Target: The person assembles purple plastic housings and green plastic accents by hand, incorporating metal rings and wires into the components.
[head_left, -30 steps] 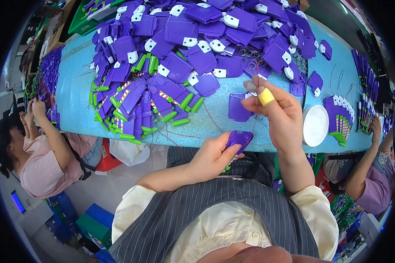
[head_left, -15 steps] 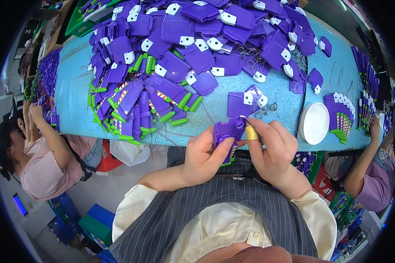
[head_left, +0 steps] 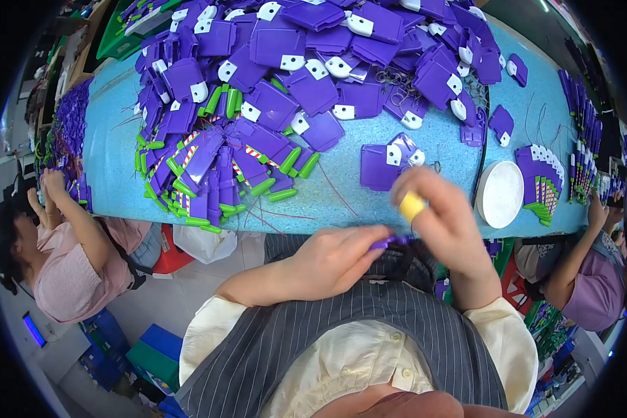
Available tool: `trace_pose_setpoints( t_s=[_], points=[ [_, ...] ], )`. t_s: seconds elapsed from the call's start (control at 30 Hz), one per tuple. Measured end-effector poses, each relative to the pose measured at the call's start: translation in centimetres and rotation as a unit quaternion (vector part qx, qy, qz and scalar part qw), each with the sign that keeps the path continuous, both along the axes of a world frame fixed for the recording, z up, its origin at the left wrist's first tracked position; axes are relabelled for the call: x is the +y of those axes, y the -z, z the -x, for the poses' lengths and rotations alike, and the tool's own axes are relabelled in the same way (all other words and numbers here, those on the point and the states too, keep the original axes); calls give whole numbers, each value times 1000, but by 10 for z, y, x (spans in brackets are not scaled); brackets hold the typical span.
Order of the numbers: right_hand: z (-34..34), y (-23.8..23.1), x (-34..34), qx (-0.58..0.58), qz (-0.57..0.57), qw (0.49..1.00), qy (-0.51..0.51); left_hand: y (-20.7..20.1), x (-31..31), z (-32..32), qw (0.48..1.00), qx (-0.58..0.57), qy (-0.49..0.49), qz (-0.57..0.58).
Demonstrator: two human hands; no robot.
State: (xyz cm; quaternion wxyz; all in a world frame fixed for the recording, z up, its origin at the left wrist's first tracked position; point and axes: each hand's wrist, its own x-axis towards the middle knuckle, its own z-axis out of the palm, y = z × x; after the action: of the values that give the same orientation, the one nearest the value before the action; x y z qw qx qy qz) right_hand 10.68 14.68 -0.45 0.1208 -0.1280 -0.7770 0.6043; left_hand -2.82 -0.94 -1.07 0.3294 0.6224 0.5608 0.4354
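My left hand (head_left: 327, 259) is closed around a purple plastic part (head_left: 391, 241) at the table's near edge. Most of that part is hidden behind the fingers. Up and to the right, my right hand (head_left: 439, 221) hangs apart from it, with yellow wrapping on one digit. Motion blurs its fingertips, so what they hold, if anything, cannot be made out. Just beyond them lie a purple panel with a white end piece (head_left: 377, 168) and some small metal wire pieces (head_left: 435, 166), partly covered by the hand.
A large heap of purple panels with white ends (head_left: 279, 49) fills the far side. Purple parts with green tips (head_left: 209, 164) fan out at left. A round white dish (head_left: 501, 195) stands at right beside another fan (head_left: 542, 174). People work on the left (head_left: 76, 258) and right (head_left: 592, 279).
My left hand has turned knuckles up and lowered the purple part, now mostly covered. My right hand has left the part and risen toward the metal wire pieces.
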Motion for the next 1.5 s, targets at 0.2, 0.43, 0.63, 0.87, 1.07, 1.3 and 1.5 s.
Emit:
trace_pose_setpoints(
  t_s=[0.2,0.43,0.63,0.87,1.07,1.3,1.5],
  points=[
    [13,0,-5,65,121,922,361,-17,5,2,759,-598,-166,196],
    [-5,19,-48,66,51,980,179,2,1,-11,979,-12,-200,-35],
    [-13,26,-60,21,81,978,192,8,-3,-17,979,71,-180,-66],
    [-9,25,-58,3,56,976,211,22,-6,-22,894,-418,-127,101],
    [-14,-11,-7,-103,-188,951,222,13,-5,-9,821,-545,-87,147],
    [5,-1,23,18,-463,871,162,-2,8,17,799,-568,-136,143],
    [-8,10,2,156,-365,911,111,-2,35,20,763,-613,-103,177]
  ],
)
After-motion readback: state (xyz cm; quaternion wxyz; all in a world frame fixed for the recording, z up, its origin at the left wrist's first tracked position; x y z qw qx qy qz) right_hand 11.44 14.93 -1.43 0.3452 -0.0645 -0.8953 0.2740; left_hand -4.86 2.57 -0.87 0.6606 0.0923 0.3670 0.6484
